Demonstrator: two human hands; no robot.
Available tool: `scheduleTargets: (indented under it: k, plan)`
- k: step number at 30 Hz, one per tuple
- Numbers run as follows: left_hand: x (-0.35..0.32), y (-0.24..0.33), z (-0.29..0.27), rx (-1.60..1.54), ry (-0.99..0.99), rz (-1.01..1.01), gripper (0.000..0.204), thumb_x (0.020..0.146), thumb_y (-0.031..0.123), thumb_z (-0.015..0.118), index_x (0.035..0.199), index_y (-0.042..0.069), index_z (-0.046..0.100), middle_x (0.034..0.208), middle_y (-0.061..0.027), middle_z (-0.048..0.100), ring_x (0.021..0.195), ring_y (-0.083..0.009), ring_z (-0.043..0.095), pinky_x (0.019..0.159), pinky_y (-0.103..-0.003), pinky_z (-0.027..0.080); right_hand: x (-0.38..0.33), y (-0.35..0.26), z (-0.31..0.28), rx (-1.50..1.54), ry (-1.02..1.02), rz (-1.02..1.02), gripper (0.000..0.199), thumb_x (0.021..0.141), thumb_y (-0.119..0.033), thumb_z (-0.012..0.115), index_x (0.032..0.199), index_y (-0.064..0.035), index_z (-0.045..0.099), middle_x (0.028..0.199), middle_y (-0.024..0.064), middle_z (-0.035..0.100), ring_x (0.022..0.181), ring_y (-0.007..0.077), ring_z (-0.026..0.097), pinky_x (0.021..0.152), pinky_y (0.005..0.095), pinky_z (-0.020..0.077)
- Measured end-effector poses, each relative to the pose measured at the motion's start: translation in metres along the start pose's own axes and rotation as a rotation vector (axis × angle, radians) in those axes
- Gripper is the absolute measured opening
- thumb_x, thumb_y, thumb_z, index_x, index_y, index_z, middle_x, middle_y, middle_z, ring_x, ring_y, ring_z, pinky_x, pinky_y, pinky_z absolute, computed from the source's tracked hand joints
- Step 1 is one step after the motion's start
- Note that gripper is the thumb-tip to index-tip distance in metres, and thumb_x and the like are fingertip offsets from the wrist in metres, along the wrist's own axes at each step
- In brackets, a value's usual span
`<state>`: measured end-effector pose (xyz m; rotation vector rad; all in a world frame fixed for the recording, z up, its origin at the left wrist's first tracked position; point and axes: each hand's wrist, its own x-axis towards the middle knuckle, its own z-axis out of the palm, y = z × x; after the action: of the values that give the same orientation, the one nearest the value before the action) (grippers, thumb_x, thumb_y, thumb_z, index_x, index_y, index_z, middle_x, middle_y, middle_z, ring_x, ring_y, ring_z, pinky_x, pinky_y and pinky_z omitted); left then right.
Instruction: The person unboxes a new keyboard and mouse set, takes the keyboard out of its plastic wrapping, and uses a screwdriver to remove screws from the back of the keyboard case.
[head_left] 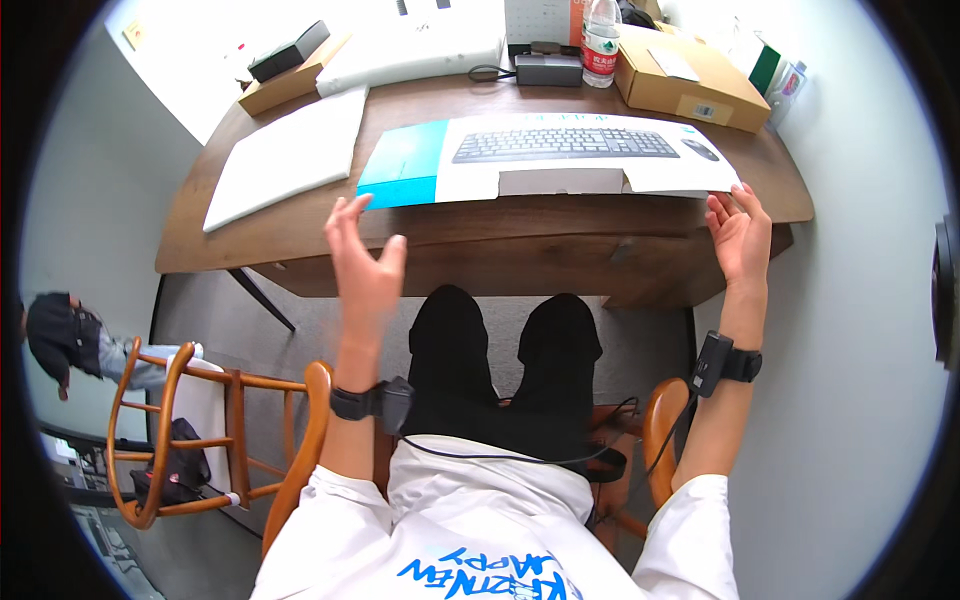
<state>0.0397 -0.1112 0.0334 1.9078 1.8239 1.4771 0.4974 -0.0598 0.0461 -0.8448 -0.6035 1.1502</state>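
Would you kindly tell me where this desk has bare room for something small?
Bare wood shows on the desk right of the keyboard box, in front of the brown carton, and in a strip behind the keyboard box. The back is crowded: bottle, black adapter, brown carton.

Bright, with glare at upper left, fisheye-bent edges, and left grip (pixel 365 268) slightly blurred.

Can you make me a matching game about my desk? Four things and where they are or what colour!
Things:
1. Keyboard box
2. Water bottle
3. Right hand
4. Long black box

Clues:
A. On top of a flat brown box, far left of the desk
B. At the keyboard box's near right corner
C. White and turquoise
D. Standing upright behind the keyboard box

Right pairs: 1-C, 2-D, 3-B, 4-A
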Motion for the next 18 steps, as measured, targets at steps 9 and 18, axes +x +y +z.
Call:
scheduleTargets:
  k: [9,18]
  plan:
    - [0.017,0.087,0.090,0.461,-0.132,0.487,0.071,0.076,0.013,0.081,0.139,0.013,0.048,0.145,-0.0185,0.040,0.139,-0.0390,0.030,0.112,-0.049,0.031,0.009,0.007,-0.006,-0.034,0.003,0.030,0.046,0.088,-0.011,0.066,0.125,-0.0064,0.039,0.097,0.0125,0.061,0.081,0.0214,0.064,0.068,0.0311,0.0548]
    - [0.041,0.066,0.190,0.749,-0.065,0.822,0.051,0.083,0.018,0.067,0.133,0.011,0.056,0.122,-0.0162,0.061,0.110,-0.0288,0.061,0.093,-0.040,0.049,0.011,0.001,-0.014,-0.119,-0.038,0.079,0.055,0.090,-0.015,0.063,0.135,-0.0038,0.034,0.100,0.0133,0.061,0.082,0.0215,0.064,0.067,0.0318,0.0556]
